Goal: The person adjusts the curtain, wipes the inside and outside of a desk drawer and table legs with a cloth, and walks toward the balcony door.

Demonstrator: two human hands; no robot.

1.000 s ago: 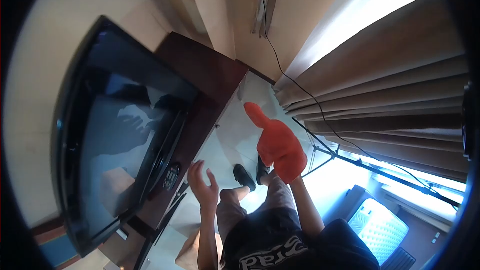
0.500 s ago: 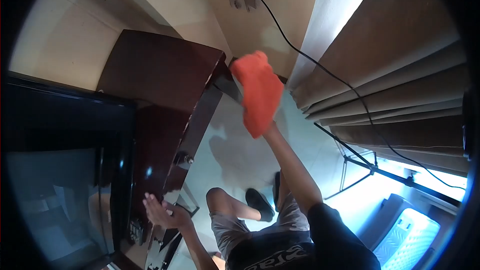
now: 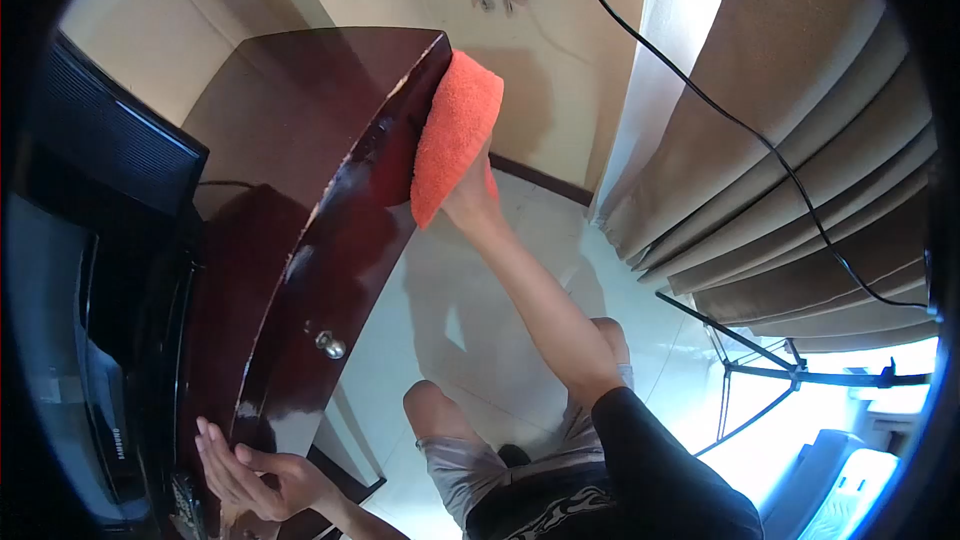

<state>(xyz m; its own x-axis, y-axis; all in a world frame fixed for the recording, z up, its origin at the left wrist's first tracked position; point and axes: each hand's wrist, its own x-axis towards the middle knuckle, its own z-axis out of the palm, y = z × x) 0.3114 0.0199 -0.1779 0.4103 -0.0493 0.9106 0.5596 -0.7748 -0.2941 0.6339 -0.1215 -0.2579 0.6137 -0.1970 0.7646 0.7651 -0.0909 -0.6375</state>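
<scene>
An orange cloth (image 3: 462,120) covers most of my right hand (image 3: 474,195), whose fingers are hidden beneath it. The cloth lies against the front face of a dark reddish-brown wooden cabinet (image 3: 290,100), at its far corner. Along the cabinet's top front edge the finish is chipped and pale. A round metal knob (image 3: 330,344) sticks out of the front, between my two hands. Near the cabinet's closer end, my left hand (image 3: 262,485) is by the top edge with its fingers stretched out and nothing in it.
A black Samsung television (image 3: 110,340) stands on the cabinet at left. Brown curtains (image 3: 780,170) hang on the right, with a black cable (image 3: 740,120) crossing in front. A black metal frame (image 3: 760,370) stands below them. Pale tiles cover the floor (image 3: 470,290).
My right hand has brought the cloth from the air beside the cabinet onto its front corner. The view has shifted closer to the cabinet, and my left hand stays near the edge.
</scene>
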